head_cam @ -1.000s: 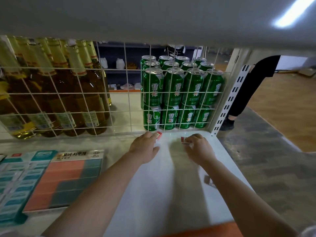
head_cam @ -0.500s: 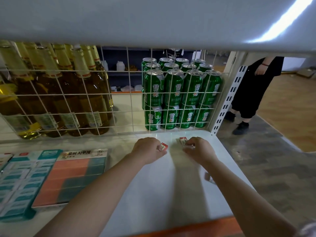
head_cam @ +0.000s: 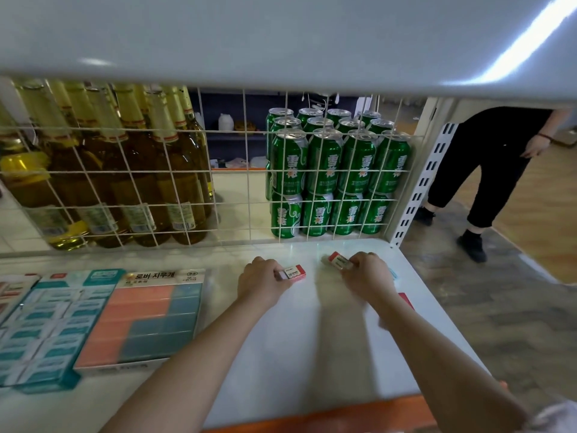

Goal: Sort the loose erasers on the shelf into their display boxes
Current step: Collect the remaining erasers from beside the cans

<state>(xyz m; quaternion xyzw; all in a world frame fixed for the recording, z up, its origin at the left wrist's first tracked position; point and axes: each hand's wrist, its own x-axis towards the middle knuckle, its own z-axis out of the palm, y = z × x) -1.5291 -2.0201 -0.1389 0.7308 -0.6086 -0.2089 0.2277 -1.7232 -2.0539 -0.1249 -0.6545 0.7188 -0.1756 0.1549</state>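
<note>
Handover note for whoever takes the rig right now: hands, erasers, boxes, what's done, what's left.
Left hand: grips a red-and-white eraser.
Right hand: grips a second red-and-white eraser.
Both are at the back of the shelf, near the wire grid.
Display boxes sit at far left: pink-and-teal box, teal box.
Done: both erasers picked up. Neither is boxed yet.
Left: carry each to its matching box. A red item shows beside the right forearm; possibly another loose eraser, check it.
</note>
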